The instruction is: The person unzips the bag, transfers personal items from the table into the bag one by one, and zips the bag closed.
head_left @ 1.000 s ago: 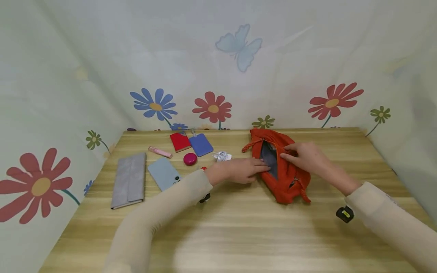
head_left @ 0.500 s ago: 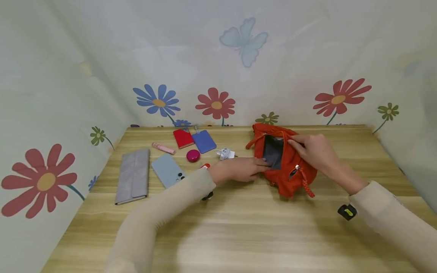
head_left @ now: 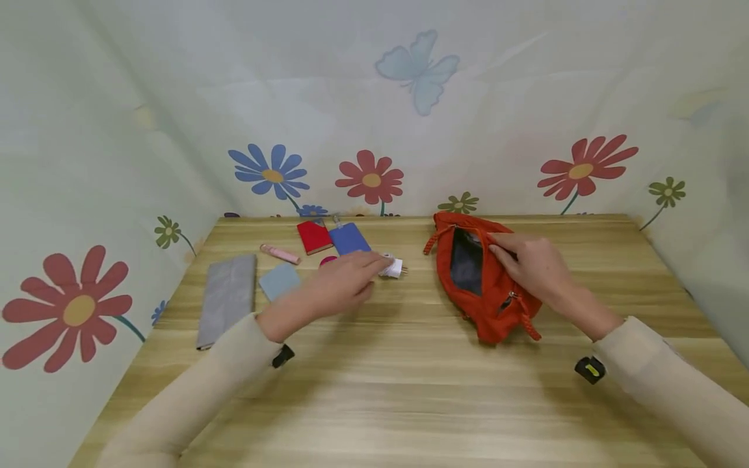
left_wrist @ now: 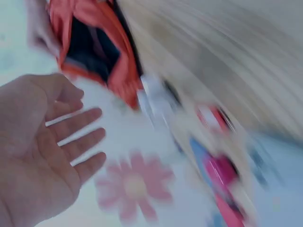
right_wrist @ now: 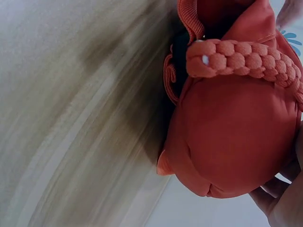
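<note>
An orange-red fabric bag (head_left: 497, 318) lies unzipped on the right half of the table, its grey lining showing. My right hand (head_left: 537, 263) pinches the right edge of its opening between thumb and fingers; a braided zipper pull (right_wrist: 246, 61) hangs close by in the right wrist view. My left hand (head_left: 336, 281) is over the small things left of the bag, fingers loosely extended, palm bare in the left wrist view. Its fingertips overlap a white plug charger (head_left: 395, 268) with a bundled cable. A magenta round compact (head_left: 329, 260) is mostly hidden behind this hand.
Left of the compact are a light-blue phone (head_left: 278, 282), partly covered by the left arm, a pink tube (head_left: 281, 253) and a grey flap case (head_left: 228, 292). Farther back lie a red notebook (head_left: 314, 238) and a blue badge holder (head_left: 350, 238). A red-and-white item (left_wrist: 213, 118) shows blurred.
My left hand has come away from the bag's opening and moved left to the charger. The right hand stays on the bag's edge, and the bag has shifted slightly.
</note>
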The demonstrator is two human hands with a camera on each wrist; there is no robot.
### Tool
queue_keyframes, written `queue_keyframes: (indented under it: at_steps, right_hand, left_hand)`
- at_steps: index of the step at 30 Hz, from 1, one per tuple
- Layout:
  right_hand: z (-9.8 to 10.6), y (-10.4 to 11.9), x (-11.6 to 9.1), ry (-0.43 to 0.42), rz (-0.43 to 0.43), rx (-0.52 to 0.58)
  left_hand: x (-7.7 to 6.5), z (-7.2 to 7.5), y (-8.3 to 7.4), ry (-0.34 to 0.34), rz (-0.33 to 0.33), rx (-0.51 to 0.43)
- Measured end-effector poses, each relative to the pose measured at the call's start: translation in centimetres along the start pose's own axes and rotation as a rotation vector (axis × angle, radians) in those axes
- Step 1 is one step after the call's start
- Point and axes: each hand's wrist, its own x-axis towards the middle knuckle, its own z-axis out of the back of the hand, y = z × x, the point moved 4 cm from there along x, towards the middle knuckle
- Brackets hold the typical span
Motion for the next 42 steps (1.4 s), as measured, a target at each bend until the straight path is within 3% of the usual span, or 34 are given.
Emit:
queue_keyframes:
  at_steps: [5,8,12,16,21,29,36,42]
  right_hand:
    - [0.2,0.2,-0.4,-0.050,0.009,-0.018]
    - [0.1,0.3,-0.5,-0.071,0.013,-0.025]
    - [-0.1,0.5,-0.4,-0.079,0.031,-0.027]
    - [0.1,0.4,-0.6,-0.064,0.026,-0.035]
    - [0.1,0.3,-0.7,-0.048,0.015,-0.032]
    - [0.1,0.1,-0.8,-0.039,-0.002,-0.035]
    - [-0.1,0.1,-0.7,-0.050,0.003,-0.033]
    - [0.0,0.1,-0.7,-0.042,-0.007,-0.042]
  left_hand:
    - [-6.9,1.3,5.5,-0.075,0.298,-0.004]
    - [-10.4,1.0,8.2,-0.087,0.423,-0.009]
    - [-14.6,-0.1,11.0,-0.033,0.570,-0.027]
    - [-16.8,-1.7,12.9,0.044,0.680,-0.029]
    - [-18.0,-3.4,14.1,0.074,0.733,-0.068]
    - [-18.7,-5.3,14.6,0.084,0.807,-0.144]
    - [-18.6,-5.6,14.6,0.049,0.771,-0.169]
    - [-17.9,-5.6,14.9,0.072,0.774,-0.161]
